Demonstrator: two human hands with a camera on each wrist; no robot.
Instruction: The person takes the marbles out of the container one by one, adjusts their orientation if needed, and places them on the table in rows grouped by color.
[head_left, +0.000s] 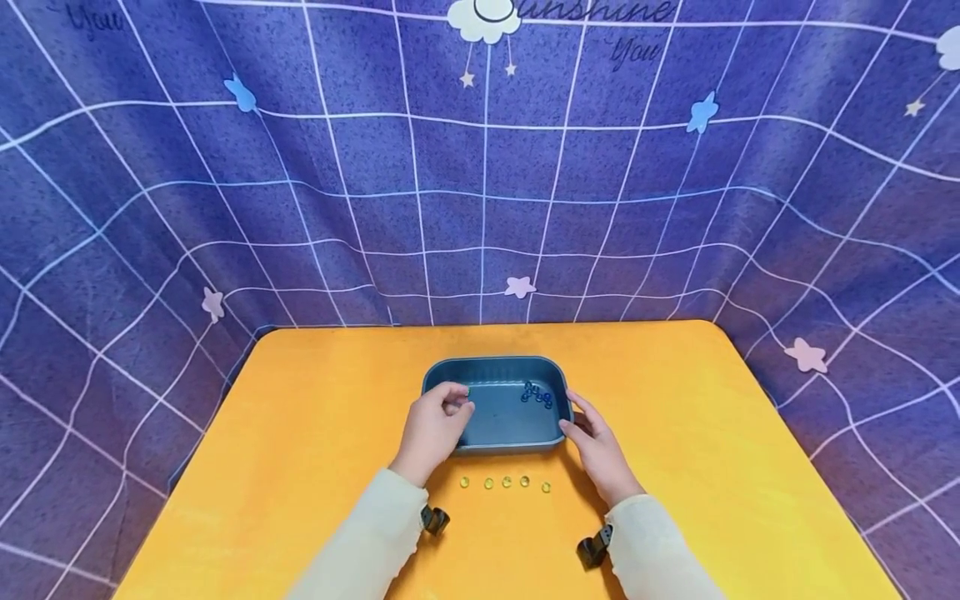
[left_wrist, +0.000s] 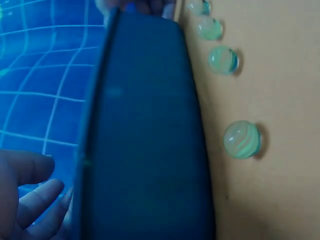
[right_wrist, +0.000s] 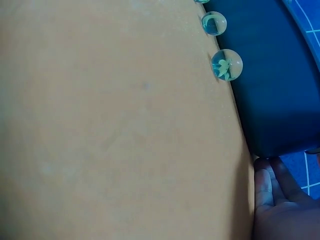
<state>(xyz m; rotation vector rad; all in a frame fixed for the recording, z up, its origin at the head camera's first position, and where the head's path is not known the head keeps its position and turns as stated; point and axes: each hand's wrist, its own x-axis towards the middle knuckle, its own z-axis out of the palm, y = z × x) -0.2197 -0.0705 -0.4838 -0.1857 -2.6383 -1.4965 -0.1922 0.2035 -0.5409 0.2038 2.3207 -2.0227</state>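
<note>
A deep blue rectangular tray (head_left: 495,447) with rounded corners stands on the table, with several small glass marbles (head_left: 536,395) gathered toward its right end. My left hand (head_left: 437,421) is over the tray's left side, thumb and forefinger close together. At the forefinger's tip shows a bit of a greenish marble (head_left: 468,392), mostly covered by the fingers. My right hand (head_left: 596,442) grips the tray's right end at the front corner. Its fingers (right_wrist: 280,185) press the outer wall in the right wrist view. In front of the tray, several clear marbles (left_wrist: 242,139) lie in a row.
The yellow tabletop (head_left: 337,392) surrounds the tray. A purple curtain (head_left: 450,225) with a white grid and stars hangs behind and along both sides. Each wrist wears a small black camera (head_left: 435,521).
</note>
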